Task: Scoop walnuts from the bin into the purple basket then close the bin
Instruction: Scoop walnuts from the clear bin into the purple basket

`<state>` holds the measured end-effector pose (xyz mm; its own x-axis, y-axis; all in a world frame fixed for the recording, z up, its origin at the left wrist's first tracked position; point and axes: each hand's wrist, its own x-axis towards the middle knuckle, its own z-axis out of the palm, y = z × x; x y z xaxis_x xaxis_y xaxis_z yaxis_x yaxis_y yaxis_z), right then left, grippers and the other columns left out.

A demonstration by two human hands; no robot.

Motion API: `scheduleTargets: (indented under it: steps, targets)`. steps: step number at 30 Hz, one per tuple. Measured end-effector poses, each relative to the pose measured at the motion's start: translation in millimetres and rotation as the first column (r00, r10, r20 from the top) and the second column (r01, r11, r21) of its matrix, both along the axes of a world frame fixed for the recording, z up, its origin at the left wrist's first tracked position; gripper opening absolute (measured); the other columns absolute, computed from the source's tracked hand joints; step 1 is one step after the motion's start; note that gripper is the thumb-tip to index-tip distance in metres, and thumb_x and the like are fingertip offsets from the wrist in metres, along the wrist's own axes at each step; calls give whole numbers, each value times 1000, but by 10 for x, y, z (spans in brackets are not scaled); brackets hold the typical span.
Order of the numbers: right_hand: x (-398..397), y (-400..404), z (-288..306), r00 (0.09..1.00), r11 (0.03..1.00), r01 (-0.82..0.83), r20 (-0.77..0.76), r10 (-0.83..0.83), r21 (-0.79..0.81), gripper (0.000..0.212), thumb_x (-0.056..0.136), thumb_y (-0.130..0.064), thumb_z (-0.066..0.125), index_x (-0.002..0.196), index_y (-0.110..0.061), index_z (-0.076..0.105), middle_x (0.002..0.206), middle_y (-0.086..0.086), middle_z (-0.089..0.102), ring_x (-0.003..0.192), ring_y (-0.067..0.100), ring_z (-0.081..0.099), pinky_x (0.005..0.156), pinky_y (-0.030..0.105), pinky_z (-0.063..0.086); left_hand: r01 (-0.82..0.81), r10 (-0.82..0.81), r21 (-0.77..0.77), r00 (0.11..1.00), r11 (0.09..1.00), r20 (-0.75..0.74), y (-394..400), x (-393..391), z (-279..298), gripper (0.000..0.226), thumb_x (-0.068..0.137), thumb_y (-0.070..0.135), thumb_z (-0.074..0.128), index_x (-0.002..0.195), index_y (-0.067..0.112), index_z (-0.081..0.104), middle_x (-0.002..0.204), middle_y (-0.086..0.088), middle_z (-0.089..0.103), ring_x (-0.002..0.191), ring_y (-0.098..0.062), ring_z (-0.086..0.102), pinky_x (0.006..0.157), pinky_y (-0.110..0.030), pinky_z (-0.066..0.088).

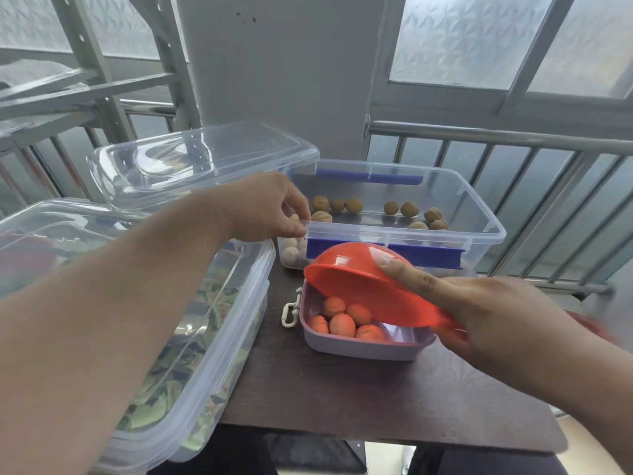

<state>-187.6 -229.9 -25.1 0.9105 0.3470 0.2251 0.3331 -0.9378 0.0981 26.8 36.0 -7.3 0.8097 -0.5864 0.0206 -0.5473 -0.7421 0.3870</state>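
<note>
Near edge first: dark table (342,399), with a lidded clear box of green scraps (164,337) at 8 o'clock, out of the way of the work.

At centre, purple basket (363,347), set just in front of the bin so the scoop's trip is short; several walnuts (342,323) already inside, tinted orange by light through the scoop. White clip (289,311) hanging off its left rim at 9 o'clock.

Over the basket, orange scoop (359,282), tipped mouth-down toward 7 o'clock (likely the tail of a pour, nothing visible left in the bowl). Right hand (507,320) coming in from 4 o'clock, fingers wrapped round the handle, forefinger laid straight along the back of the bowl to steer the tilt; wrist rolled over.

Beyond, at 12 o'clock, clear bin (479,214) standing open, blue latches front and back, more walnuts scattered on its floor. Left hand (274,210) reaching across from 8 o'clock, forearm stretched long, fingertips curled and pinching the bin's near-left rim, probably to stop it sliding.

Farthest, at 10 o'clock, clear lid (205,159) resting on another box behind the left arm, within reach for closing later.
</note>
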Motion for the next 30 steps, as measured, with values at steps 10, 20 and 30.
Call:
scheduleTargets:
  steps: [10, 20, 30]
  targets:
    - [73, -93, 245, 997, 946, 28, 56, -49, 322, 102, 79, -25, 77, 158, -62, 24, 89, -36, 68, 70, -9, 60, 64, 10, 45, 15, -15, 7, 1000, 1000, -15, -9, 9, -14, 29, 84, 48, 79, 112, 43, 81, 114, 12, 78, 110, -11, 70, 105, -45, 55]
    - [907, -207, 437, 981, 594, 194, -146, -128, 780, 114, 75, -14, 95, 155, -60, 28, 121, 21, 68, 97, 38, 72, 91, 47, 62, -2, 2, 1, 999, 1000, 47, -25, 19, -30, 16, 88, 35, 82, 102, 28, 77, 98, 10, 75, 94, -13, 71, 90, -39, 60]
    - [1850, 56, 374, 923, 860, 385, -160, -351, 335, 108, 81, -23, 70, 161, -51, 4, 105, 13, 67, 82, 29, 61, 69, 34, 50, 16, -12, -127, 999, 992, 34, -41, 41, -42, 8, 80, 24, 85, 83, 22, 78, 84, 5, 77, 80, -15, 71, 78, -36, 60]
